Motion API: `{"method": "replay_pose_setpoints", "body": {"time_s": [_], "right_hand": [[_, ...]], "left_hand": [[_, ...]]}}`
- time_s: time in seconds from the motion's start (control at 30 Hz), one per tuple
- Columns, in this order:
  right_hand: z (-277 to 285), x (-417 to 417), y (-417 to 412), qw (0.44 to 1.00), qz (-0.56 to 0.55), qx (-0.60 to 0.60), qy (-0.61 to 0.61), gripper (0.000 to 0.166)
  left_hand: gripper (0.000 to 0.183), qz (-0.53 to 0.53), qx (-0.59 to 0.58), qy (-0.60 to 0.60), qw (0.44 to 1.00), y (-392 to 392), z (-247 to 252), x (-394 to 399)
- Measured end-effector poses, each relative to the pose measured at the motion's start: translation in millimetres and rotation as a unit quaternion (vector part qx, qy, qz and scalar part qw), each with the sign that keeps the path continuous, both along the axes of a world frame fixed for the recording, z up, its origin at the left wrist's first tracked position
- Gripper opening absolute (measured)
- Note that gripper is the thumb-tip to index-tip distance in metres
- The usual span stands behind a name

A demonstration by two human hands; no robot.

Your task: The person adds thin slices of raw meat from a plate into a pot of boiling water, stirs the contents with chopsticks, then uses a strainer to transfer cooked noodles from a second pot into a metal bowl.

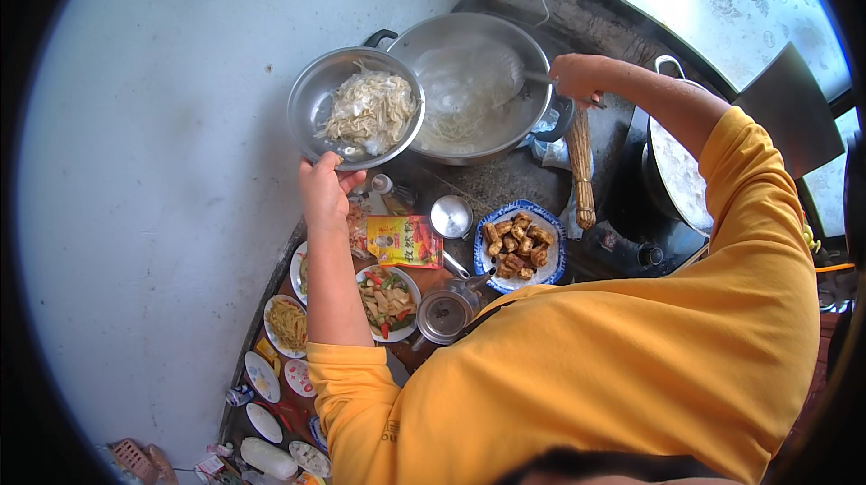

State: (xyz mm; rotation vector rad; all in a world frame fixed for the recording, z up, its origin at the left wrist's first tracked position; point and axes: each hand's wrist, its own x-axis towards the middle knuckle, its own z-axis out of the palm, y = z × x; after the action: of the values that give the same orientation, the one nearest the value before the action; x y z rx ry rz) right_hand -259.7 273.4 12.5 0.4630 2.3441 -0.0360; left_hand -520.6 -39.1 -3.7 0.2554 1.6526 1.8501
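Observation:
My left hand (328,180) grips the near rim of a stainless steel bowl (308,102), thumb over the edge. Pale, wet shredded strands (375,109) are heaped in this bowl, which overlaps the left side of a large metal wok (534,45). Cloudy, steaming liquid fills the wok, and a few similar strands (460,126) show through it. A long-handled skimmer (513,75), its head partly in the liquid, has its handle in my right hand (576,79). That hand is above the wok's right rim, near the black side handle (560,121).
Nearer me are a small metal ladle (450,215), a seasoning packet (404,241), a plate of browned chunks (519,241) and a metal teapot (443,316). A straw brush (580,167) lies right of the wok. Another steaming pot (676,160) stands farther right. A wall (169,146) bounds the left.

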Motion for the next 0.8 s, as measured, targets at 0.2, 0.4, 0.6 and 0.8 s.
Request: {"method": "replay_pose_setpoints", "body": {"time_s": [0.2, 0.4, 0.6, 0.8], "right_hand": [[-2.4, -11.6, -48.0, 0.939, -0.271, -0.199, 0.067, 0.028], [-2.7, -1.1, -59.4, 0.756, -0.442, -0.474, 0.088, 0.042], [7.8, 16.8, -59.4, 0.688, -0.477, -0.535, 0.114, 0.044], [39.5, 39.9, -54.0, 0.708, -0.471, -0.488, 0.196, 0.043]], "left_hand": [[0.034, 0.002, 0.006, -0.001, 1.000, -1.1, 0.0, -2.0], [0.032, -0.004, 0.010, -0.001, 1.000, -2.6, 3.5, 0.1], [0.029, 0.002, 0.012, -0.005, 1.000, -3.8, 3.7, 0.7], [0.027, 0.013, 0.007, -0.005, 1.000, -0.5, 6.6, 5.5]]}}
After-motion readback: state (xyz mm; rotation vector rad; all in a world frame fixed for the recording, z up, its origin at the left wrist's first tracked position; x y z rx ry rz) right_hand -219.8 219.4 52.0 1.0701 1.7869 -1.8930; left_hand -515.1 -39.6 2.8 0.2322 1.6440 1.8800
